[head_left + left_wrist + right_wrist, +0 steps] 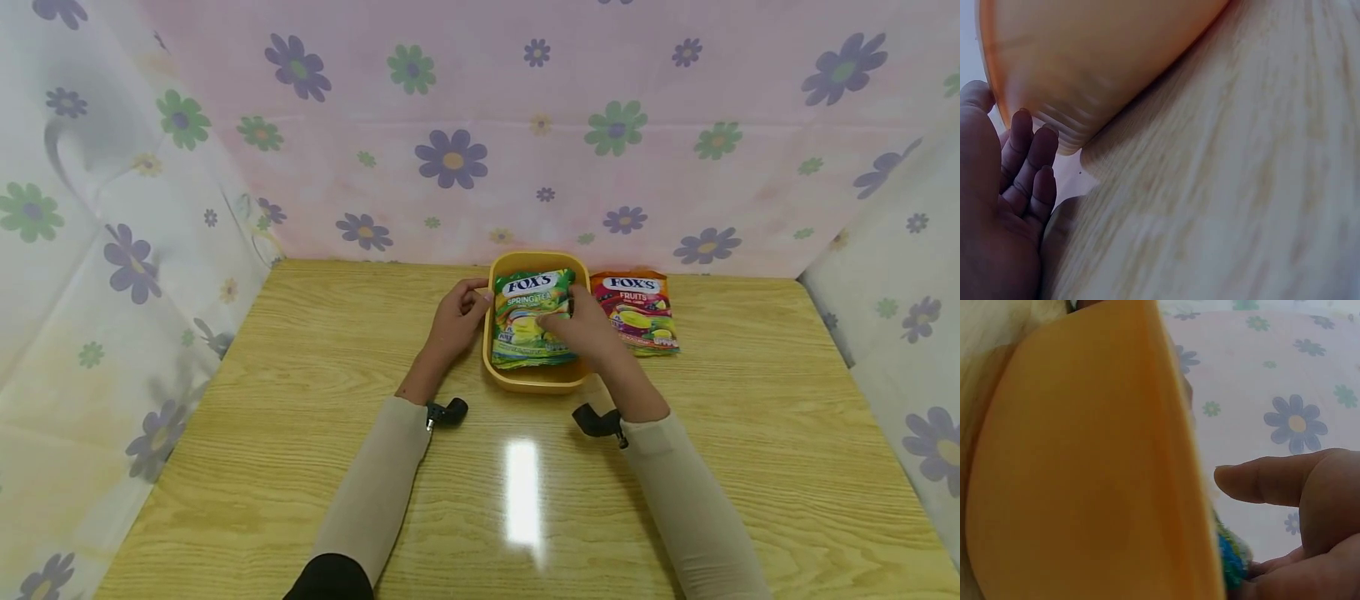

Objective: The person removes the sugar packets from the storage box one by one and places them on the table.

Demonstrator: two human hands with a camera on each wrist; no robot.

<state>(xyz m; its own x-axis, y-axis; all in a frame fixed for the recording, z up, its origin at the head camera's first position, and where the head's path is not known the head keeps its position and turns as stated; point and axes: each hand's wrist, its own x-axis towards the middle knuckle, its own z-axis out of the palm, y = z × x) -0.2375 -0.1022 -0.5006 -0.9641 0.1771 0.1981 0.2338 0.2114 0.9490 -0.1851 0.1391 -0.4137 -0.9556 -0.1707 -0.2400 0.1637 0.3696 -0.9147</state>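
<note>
A yellow plastic container [536,387] stands near the back of the table. Inside it lies a green Fox's Spring Tea candy bag [525,329]. My left hand [459,321] holds the container's left rim, thumb at the edge and bent fingers [1045,147] beside the outer wall. Over the container's right side, my right hand [588,329] touches the green bag near its upper right corner. The right thumb [1266,478] is stretched out, apart from the part of the bag visible in the right wrist view. Just right of the container lies a red Fox's Fruits candy bag [637,312].
A wooden table [337,333] carries everything. Flowered cloth [510,108] hangs along its back and both sides. Small black wrist mounts [447,412] sit at both sleeve cuffs.
</note>
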